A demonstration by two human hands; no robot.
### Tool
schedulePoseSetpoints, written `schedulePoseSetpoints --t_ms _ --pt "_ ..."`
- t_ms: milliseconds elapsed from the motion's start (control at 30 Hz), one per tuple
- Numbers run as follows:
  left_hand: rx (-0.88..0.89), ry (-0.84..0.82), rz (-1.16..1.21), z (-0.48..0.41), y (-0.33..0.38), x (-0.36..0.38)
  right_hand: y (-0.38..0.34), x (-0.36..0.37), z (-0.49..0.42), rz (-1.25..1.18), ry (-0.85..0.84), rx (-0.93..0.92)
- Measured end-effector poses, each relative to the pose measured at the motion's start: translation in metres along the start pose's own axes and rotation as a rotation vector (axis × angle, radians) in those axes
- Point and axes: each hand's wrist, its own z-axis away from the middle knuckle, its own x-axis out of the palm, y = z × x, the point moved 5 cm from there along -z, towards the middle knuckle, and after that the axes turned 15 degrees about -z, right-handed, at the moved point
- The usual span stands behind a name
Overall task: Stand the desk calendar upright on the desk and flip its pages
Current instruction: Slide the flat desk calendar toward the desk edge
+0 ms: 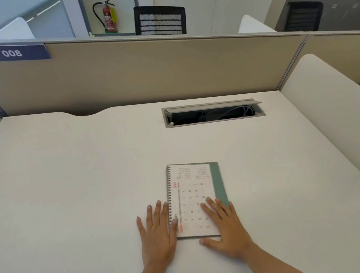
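Note:
The desk calendar (193, 187) lies flat on the white desk (77, 185), turned sideways, with its spiral binding along the left edge and a green strip along the right edge. A white page with a date grid faces up. My left hand (158, 234) rests flat on the desk just left of the binding, fingers spread, its thumb touching the calendar's near left corner. My right hand (225, 225) lies flat with its fingers on the calendar's near right part and its thumb on the desk below the near edge.
An open cable tray (212, 112) is sunk into the desk behind the calendar. A beige partition (142, 72) closes the back, with a "008" label (11, 53). A white curved divider (332, 110) borders the right side.

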Motion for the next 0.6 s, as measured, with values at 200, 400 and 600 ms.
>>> schedulePoseSetpoints --t_ms 200,400,600 --pt "-0.059 -0.002 0.053 -0.002 -0.001 0.000 -0.023 0.011 -0.002 -0.032 0.062 0.011" --pt "-0.077 0.041 0.053 -0.008 -0.004 0.000 -0.024 0.010 -0.002 -0.103 0.113 0.019" --pt "-0.101 0.037 0.024 -0.025 -0.003 -0.002 -0.016 0.006 -0.011 -0.126 0.128 -0.009"
